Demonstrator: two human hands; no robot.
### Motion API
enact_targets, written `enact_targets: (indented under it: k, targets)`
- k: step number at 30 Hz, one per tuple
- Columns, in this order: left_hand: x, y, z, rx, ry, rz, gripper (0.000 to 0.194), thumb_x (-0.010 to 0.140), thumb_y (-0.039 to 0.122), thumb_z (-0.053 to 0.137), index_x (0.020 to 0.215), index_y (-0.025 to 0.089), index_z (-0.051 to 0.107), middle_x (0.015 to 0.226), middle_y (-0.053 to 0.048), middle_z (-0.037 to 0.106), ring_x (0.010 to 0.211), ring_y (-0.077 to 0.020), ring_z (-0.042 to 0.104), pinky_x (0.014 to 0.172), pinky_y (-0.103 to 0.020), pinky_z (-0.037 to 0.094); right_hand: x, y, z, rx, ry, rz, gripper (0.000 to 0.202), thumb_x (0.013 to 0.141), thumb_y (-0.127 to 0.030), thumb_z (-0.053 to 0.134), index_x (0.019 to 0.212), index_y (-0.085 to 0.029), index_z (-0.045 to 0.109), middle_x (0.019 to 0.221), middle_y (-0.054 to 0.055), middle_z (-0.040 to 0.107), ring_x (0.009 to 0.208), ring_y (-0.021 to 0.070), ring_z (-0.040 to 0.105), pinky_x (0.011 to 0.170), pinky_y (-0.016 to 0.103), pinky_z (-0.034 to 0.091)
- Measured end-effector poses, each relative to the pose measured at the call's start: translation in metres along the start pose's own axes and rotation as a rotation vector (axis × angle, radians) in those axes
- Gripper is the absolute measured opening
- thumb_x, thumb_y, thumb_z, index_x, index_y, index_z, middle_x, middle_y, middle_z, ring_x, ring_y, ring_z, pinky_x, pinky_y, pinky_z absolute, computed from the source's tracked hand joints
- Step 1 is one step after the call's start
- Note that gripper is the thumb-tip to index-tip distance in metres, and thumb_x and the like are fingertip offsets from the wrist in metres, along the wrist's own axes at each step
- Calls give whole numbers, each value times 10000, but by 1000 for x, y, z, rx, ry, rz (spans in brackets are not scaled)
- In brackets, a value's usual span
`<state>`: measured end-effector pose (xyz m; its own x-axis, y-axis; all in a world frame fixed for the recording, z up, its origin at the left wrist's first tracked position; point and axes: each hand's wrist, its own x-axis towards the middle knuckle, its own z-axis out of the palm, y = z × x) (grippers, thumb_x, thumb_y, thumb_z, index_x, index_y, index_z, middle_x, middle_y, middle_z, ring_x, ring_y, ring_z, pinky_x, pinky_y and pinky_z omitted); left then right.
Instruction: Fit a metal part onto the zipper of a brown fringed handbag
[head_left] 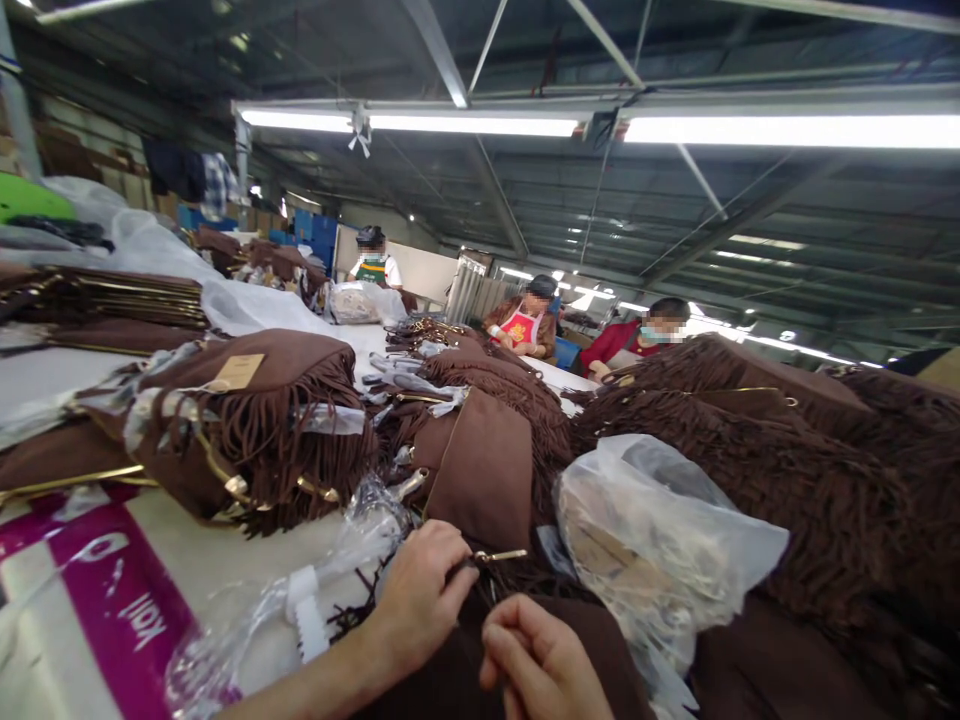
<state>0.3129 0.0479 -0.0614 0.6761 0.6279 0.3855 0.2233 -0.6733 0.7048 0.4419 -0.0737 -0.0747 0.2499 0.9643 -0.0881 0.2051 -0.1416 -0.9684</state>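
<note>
A dark brown fringed bag (577, 625) lies right in front of me, partly under my hands. My left hand (424, 585) is closed at its upper edge, thumb and fingers pinched together on the bag. Just beyond those fingertips a slim gold metal clasp (502, 554) sticks out to the right. Lower and to the right, my right hand (544, 655) has its thumb and fingers pressed together over the bag. Whatever lies between them is hidden. Behind both hands another brown bag (480, 465) stands with its smooth flap towards me.
Tagged fringed bags (259, 390) are heaped at left, with a large fringed pile (742, 450) at right. A clear plastic bag (652, 540) of wrapped contents sits beside my right hand. Crumpled film (240, 620) and a purple-white box (112, 600) lie left. Several people work farther back.
</note>
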Motion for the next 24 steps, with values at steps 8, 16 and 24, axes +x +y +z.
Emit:
enact_targets:
  k: [8, 16, 24]
  targets:
    - [-12, -1, 7, -9, 29, 123, 148, 845, 135, 506, 814, 180, 644, 920, -71, 665, 966, -234, 540, 918, -397, 404, 4, 0, 16, 320, 20, 118, 655, 596, -786, 728, 649, -169, 513, 467, -69, 514, 250, 3, 285, 244, 126, 148]
    - [-12, 6, 1, -246, -63, 113, 309, 750, 120, 482, 886, 224, 740, 899, -30, 713, 918, -202, 591, 896, -353, 413, 9, 8, 13, 302, 17, 74, 667, 626, -802, 697, 616, -155, 537, 415, -54, 490, 242, 15, 280, 247, 145, 114]
    - [0, 10, -3, -432, 29, -124, 164, 760, 281, 559, 635, 175, 573, 655, 13, 560, 695, -151, 514, 687, -263, 402, 0, -17, 6, 123, 94, -7, 591, 656, -730, 717, 673, -157, 574, 521, -17, 567, 462, 74, 443, 447, 174, 343]
